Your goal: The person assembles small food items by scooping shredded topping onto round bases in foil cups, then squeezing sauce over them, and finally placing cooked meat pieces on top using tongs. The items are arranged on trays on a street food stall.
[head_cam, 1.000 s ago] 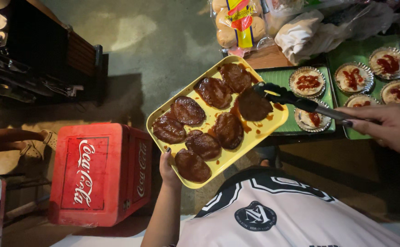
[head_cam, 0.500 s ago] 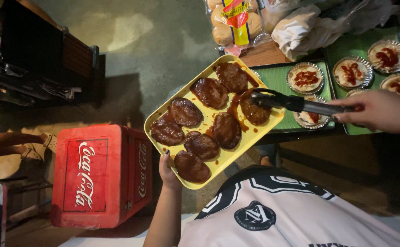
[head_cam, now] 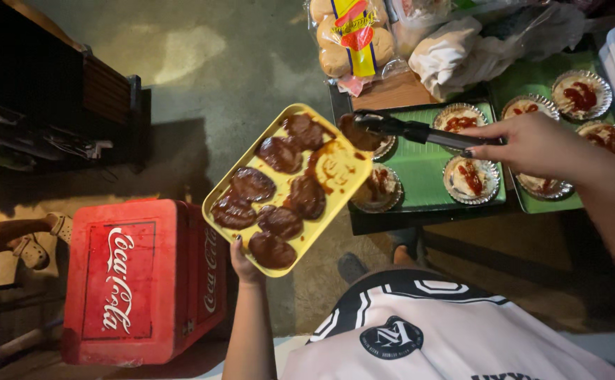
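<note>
Yellow plastic fills the middle of the frame: my left hand (head_cam: 245, 264) is closed under the near corner of a yellow tray (head_cam: 335, 172), which tilts down toward the lower left. My right hand (head_cam: 529, 144) has its grip shut around black tongs (head_cam: 420, 131), and the tongs pinch one sauced patty (head_cam: 359, 134) just past the tray's upper right corner, over a foil cup (head_cam: 385, 148) on the green tray (head_cam: 427, 165).

I judge the main risk to be the patty slipping. It is slick with sauce and held only at the tong tips, so a loose squeeze could drop it on the green tray's edge or onto the floor. The yellow tray is another worry: held by one corner and tipped, its remaining patties (head_cam: 279, 222) could slide toward my hand, and the sauce could run off the low edge onto my white shirt (head_cam: 455, 338).

Other foil cups (head_cam: 470, 179) with red sauce sit on the green trays, which rest on a dark surface (head_cam: 420, 218) in the right half. A bag of buns (head_cam: 349, 35) and white plastic bags (head_cam: 455, 49) lie at the top. A red crate (head_cam: 142, 281) stands at the lower left on the concrete floor (head_cam: 216, 63), with dark furniture (head_cam: 54, 98) at the upper left. The light is dim.
</note>
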